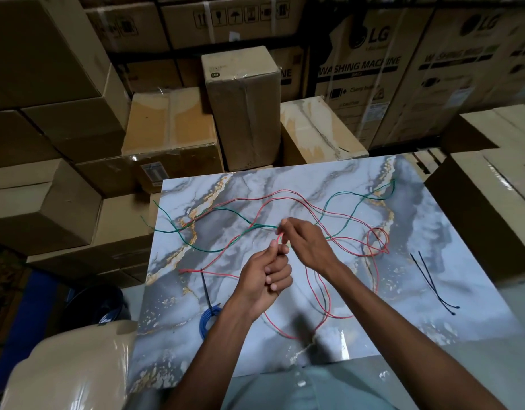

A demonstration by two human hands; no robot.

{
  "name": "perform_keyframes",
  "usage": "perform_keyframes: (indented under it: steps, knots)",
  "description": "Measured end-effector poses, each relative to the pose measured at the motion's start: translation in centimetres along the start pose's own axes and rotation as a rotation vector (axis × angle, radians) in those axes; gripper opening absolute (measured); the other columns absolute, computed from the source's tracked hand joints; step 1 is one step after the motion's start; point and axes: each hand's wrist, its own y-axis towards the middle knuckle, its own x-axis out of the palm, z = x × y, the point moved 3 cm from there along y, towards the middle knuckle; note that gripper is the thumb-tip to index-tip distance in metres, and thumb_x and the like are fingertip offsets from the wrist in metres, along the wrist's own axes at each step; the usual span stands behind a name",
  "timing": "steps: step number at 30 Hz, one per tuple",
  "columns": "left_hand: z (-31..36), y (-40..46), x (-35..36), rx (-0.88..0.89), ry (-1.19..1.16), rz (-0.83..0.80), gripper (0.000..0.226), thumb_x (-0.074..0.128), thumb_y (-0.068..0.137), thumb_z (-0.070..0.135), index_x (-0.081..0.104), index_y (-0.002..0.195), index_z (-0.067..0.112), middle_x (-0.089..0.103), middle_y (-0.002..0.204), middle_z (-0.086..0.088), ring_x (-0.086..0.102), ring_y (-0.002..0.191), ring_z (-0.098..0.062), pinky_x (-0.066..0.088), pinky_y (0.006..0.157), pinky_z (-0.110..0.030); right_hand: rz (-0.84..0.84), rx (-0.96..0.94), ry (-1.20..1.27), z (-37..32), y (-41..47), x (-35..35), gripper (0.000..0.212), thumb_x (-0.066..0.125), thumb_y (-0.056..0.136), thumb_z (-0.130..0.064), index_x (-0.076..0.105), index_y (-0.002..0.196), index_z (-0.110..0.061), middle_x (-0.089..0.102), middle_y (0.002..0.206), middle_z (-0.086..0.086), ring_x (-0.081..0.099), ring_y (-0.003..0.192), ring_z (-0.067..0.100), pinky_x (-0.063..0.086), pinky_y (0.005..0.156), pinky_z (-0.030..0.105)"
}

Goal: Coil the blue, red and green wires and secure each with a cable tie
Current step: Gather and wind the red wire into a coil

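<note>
- A coiled blue wire (208, 316), bound with a black cable tie (205, 287), is seen at seven o'clock on the marble tabletop (432, 291), just left of the left forearm.
- The left hand (265, 279) is curled at the centre, fingers pressed together around the red wire (329, 297).
- The red wire is pinched by the right hand (307, 244) just beyond, at twelve o'clock of the left.
- Two loose cable ties (432, 279) are laid at three o'clock.
- The green wire (202, 214) is spread uncoiled from ten to one o'clock, tangled with the red.
- Cardboard boxes (243, 113) are stacked beyond.
</note>
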Motion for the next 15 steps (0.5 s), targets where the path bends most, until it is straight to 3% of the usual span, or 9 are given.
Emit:
perform_keyframes:
  steps: [3, 6, 9, 11, 15]
  knots:
    - [-0.2, -0.1, 0.0, 0.0, 0.01, 0.036, 0.035, 0.043, 0.103, 0.032, 0.057, 0.081, 0.008, 0.02, 0.048, 0.008, 0.018, 0.035, -0.003, 0.021, 0.033, -0.017, -0.023, -0.106, 0.157, -1.5, -1.4, 0.2, 0.033, 0.048, 0.109, -0.03, 0.07, 0.088, -0.018, 0.069, 0.075, -0.001, 0.064, 0.074, 0.015, 0.047, 0.073, 0.029]
    - [-0.3, -0.3, 0.3, -0.003, 0.001, 0.019, 0.034, 0.042, 0.103, 0.033, 0.055, 0.081, 0.01, 0.02, 0.048, 0.007, 0.019, 0.035, -0.003, 0.02, 0.033, -0.017, -0.078, -0.127, 0.259, -2.1, -2.4, 0.4, 0.038, 0.051, 0.103, -0.03, 0.06, 0.077, -0.004, 0.055, 0.065, 0.006, 0.049, 0.067, 0.013, 0.04, 0.066, 0.035]
    - [-0.5, -0.7, 0.6, -0.01, -0.021, 0.006, 0.036, 0.042, 0.104, 0.035, 0.054, 0.081, 0.011, 0.021, 0.048, 0.008, 0.02, 0.035, -0.003, 0.022, 0.034, -0.017, -0.103, -0.051, 0.471, -1.7, -3.1, 0.4, 0.039, 0.054, 0.103, -0.017, 0.055, 0.065, -0.011, 0.053, 0.062, -0.008, 0.048, 0.066, 0.011, 0.04, 0.068, 0.027]
    - [-0.7, -0.8, 0.7, 0.0, -0.054, 0.022, 0.036, 0.043, 0.102, 0.036, 0.055, 0.081, 0.01, 0.022, 0.047, 0.008, 0.022, 0.035, -0.003, 0.024, 0.034, -0.017, -0.119, 0.02, 0.574, -1.3, -3.6, 0.3, 0.039, 0.056, 0.104, -0.013, 0.058, 0.065, -0.014, 0.058, 0.066, -0.004, 0.051, 0.07, 0.017, 0.043, 0.073, 0.028]
    - [-1.2, -0.9, 1.3, 0.021, -0.09, 0.041, 0.032, 0.043, 0.102, 0.033, 0.058, 0.088, 0.008, 0.025, 0.049, 0.007, 0.026, 0.039, -0.004, 0.028, 0.039, -0.018, -0.079, 0.121, 0.628, -0.5, -4.0, 0.3, 0.03, 0.068, 0.097, -0.027, 0.065, 0.069, -0.018, 0.06, 0.072, -0.001, 0.05, 0.077, 0.021, 0.041, 0.075, 0.036]
